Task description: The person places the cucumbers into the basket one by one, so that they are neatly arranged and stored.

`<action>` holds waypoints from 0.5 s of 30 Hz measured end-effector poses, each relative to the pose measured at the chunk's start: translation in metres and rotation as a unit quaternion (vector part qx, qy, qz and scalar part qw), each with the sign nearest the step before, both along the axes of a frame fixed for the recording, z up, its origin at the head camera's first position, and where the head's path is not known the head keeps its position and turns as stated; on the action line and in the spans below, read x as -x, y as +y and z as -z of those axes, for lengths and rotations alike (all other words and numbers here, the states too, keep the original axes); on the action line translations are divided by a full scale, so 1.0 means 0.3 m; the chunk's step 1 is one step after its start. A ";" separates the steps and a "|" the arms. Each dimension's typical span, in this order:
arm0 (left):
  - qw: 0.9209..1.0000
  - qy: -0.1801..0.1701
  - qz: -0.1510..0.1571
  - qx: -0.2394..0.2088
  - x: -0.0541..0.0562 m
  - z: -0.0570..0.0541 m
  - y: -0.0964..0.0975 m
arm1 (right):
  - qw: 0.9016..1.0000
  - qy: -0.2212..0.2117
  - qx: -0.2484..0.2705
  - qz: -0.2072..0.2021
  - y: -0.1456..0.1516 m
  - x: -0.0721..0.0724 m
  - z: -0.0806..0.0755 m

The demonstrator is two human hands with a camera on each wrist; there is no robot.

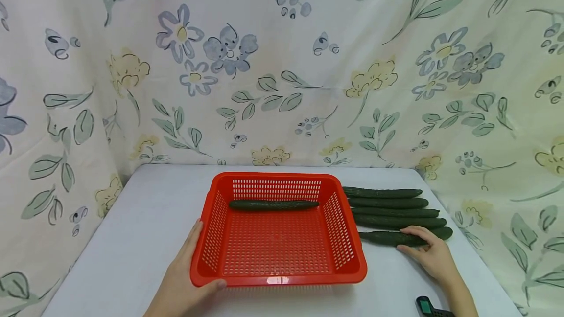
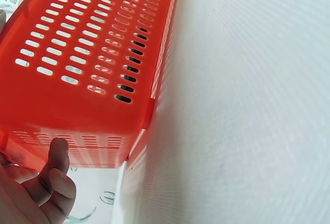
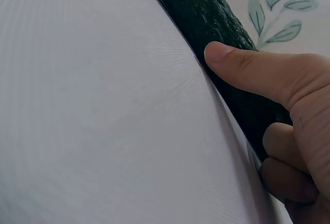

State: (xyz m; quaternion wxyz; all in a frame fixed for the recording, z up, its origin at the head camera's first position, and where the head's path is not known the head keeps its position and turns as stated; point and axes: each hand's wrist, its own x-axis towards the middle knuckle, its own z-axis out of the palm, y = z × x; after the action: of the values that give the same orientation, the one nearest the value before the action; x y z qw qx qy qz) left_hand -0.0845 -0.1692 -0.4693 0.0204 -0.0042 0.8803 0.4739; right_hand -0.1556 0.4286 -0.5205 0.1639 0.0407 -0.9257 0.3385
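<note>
A red plastic basket (image 1: pixel 275 279) with slotted walls stands on the white table, one long dark green cucumber (image 1: pixel 274 205) lying inside along its far wall. My left hand (image 1: pixel 182 270) holds the basket's near left corner, thumb over the front rim and fingers along the left side. In the left wrist view, curled fingers (image 2: pixel 61 183) show beside the basket's outer wall (image 2: pixel 77 105). To the right of the basket, my right hand (image 1: pixel 429 253) grips the nearest cucumber (image 1: pixel 383 238) of a row. The thumb (image 3: pixel 232 62) presses on its bumpy skin in the right wrist view, other fingers curled against it.
Several more cucumbers (image 1: pixel 389 203) lie side by side behind the gripped one, their left ends close to the basket. A small black device with a green screen (image 1: pixel 425 305) lies near the right forearm. Floral fabric (image 1: pixel 282 111) hangs behind the table (image 1: pixel 145 209).
</note>
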 end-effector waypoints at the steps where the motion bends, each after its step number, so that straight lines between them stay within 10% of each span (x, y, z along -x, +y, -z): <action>1: 1.000 0.002 0.000 0.001 0.000 0.000 0.000 | 1.000 0.000 -0.003 -0.001 0.001 0.000 0.000; 15: 1.000 0.011 0.001 -0.003 0.003 0.006 -0.002 | 0.999 0.017 -0.020 -0.025 0.002 -0.004 0.008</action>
State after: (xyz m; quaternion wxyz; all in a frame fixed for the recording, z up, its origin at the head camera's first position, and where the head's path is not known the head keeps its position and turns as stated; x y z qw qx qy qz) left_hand -0.0855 -0.1699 -0.4712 0.0107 0.0019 0.8792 0.4763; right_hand -0.1544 0.4293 -0.5228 0.1705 0.0724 -0.9279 0.3235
